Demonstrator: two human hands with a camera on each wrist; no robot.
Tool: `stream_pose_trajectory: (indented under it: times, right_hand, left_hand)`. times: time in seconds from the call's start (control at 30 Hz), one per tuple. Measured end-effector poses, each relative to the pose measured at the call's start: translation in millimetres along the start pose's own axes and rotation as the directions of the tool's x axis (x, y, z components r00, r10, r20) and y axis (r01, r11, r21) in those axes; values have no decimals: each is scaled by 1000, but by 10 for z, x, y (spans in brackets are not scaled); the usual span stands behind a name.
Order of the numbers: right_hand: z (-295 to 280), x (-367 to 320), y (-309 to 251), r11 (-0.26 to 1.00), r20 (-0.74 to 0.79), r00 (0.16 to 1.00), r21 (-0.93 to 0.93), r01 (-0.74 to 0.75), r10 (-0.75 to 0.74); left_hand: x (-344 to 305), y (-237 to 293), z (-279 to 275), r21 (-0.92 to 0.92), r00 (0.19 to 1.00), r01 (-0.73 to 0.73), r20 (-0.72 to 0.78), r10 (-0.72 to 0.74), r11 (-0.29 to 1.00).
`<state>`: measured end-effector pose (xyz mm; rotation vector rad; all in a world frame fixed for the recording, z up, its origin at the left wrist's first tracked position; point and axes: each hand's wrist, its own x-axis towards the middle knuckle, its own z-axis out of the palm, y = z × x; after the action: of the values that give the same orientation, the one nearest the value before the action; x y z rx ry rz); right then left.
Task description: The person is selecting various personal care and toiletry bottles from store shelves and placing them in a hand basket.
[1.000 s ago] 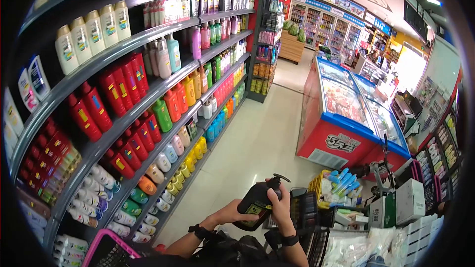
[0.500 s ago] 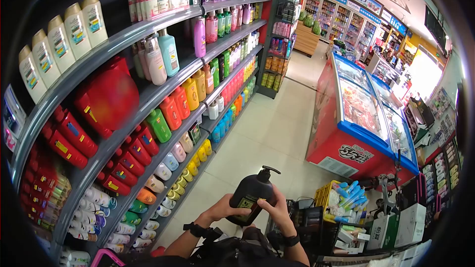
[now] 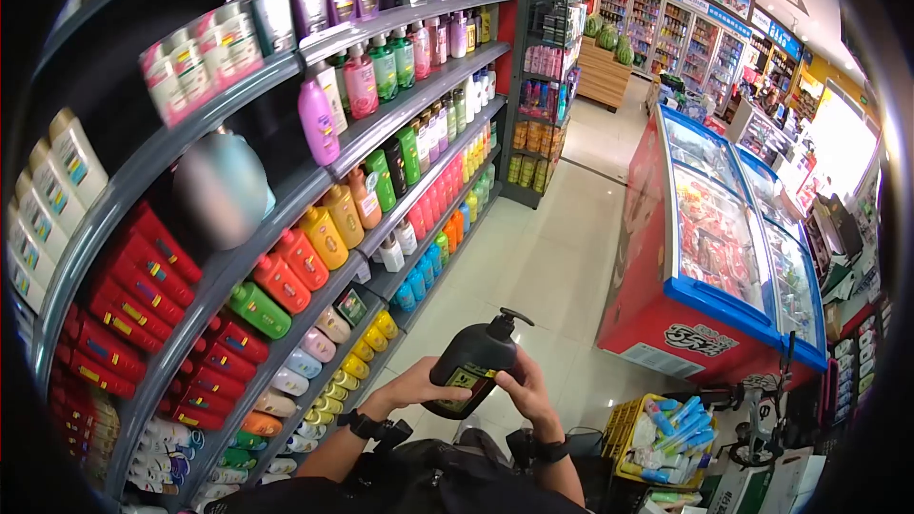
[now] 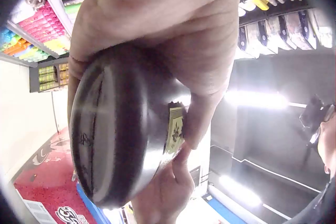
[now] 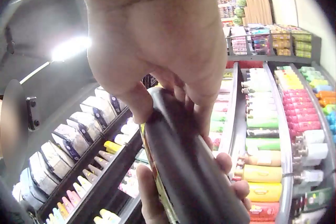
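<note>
A large black pump bottle with a yellowish label is held in front of the body, tilted, its pump head up and to the right. My left hand grips it low on the left side, thumb across the front by the label. On the right side my right hand holds it, thumb pressed on the front. Seen from the left wrist, the dark base of the bottle faces the camera and the left fingers wrap behind it. The right wrist view shows fingers of both hands around the bottle.
Curved shelves of shampoo and lotion bottles run along the left. A red and blue chest freezer stands at right, with a yellow basket of packs and a bicycle near it. Tiled floor lies between.
My view has turned and moved toward the shelves, which loom larger. The bottle stands more upright than a second ago, and my right hand has shifted from near its pump down to its side.
</note>
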<state>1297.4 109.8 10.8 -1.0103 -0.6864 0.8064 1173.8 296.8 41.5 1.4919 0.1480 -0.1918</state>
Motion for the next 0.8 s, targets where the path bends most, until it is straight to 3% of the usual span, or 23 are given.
stream_pose_trajectory:
  times: [0.07,0.2,0.53,0.67,0.73,0.8]
  right_hand:
    - [-314,281,-93,1000,10,1000,-5,-13,13]
    - [-683,688,-167,1000,-91,996,-29,5,-7]
    - [-1731,1968,-153,999,-265,964,-32,-26,17]
    - [-2185,2653,-153,971,-396,917,-233,-52,-46]
    - [-2175,3010,-480,984,-387,922,-168,-56,-13]
    - [-2289,3401,-633,981,-381,918,-191,39,-111]
  left_hand:
    - [376,104,-43,65,999,-4,-52,8,998]
    - [1049,142,-253,-41,998,52,21,-52,998]
    - [2840,304,-993,-68,984,125,136,-115,990]
    - [3695,452,-1509,-17,975,58,216,-53,998]
    - [3981,600,-1671,-87,970,64,242,-41,994]
    - [4391,807,-1906,-137,966,6,257,30,991]
